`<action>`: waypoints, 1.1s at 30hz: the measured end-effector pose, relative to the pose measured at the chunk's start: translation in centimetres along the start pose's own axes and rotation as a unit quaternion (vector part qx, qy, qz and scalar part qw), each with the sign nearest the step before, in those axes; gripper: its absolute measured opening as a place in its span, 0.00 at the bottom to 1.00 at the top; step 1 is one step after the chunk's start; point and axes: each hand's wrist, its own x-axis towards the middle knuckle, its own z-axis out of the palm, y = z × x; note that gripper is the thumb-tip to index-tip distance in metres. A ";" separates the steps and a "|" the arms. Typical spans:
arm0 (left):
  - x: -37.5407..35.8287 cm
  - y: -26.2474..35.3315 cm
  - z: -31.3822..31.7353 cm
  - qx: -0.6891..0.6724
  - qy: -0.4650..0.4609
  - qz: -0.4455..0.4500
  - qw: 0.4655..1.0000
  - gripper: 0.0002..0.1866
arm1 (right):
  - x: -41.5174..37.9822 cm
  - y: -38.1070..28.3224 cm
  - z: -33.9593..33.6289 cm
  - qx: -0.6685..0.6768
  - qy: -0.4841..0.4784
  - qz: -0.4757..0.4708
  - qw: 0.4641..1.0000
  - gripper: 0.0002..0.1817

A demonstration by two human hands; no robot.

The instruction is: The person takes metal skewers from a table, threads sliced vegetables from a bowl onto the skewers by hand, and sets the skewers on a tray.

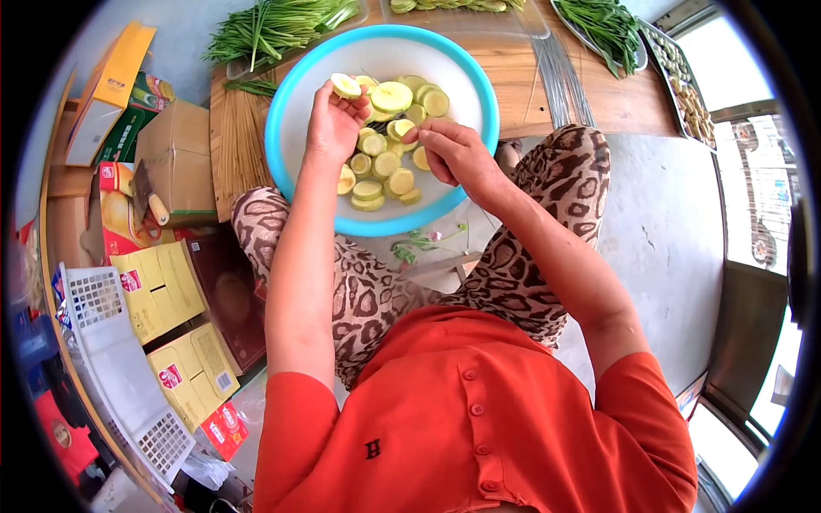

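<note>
A white basin with a blue rim [278,128] holds many round slices of a pale green vegetable [392,97]. Over the basin's left part, my left hand [336,124] is closed on one slice [345,85], held at its fingertips. Toward the basin's right side, my right hand [453,152] has its fingers bent together beside a slice [402,130]; whether it grips anything is too small to tell. Some dark thin items lie among the slices, partly hidden.
Thin wooden skewers [239,141] lie left of the basin on the wooden table [505,77], metal skewers [560,81] to its right. Green stalks [274,30], leafy greens [603,30] and a tray of small pieces [684,85] stand behind. Cardboard boxes [175,154] are at left.
</note>
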 end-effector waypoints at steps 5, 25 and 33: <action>-0.6 0.7 0.4 -0.123 0.009 0.005 0.992 0.22 | -0.3 0.3 0.3 -0.008 -0.056 0.013 0.998 0.14; -0.5 0.6 -0.1 -0.172 -0.081 -0.013 0.982 0.25 | -0.4 0.4 0.7 -0.026 -0.061 0.014 0.998 0.14; -0.6 0.3 -0.1 -0.175 -0.086 -0.013 0.981 0.26 | -0.5 0.1 0.9 -0.031 -0.057 0.020 0.998 0.14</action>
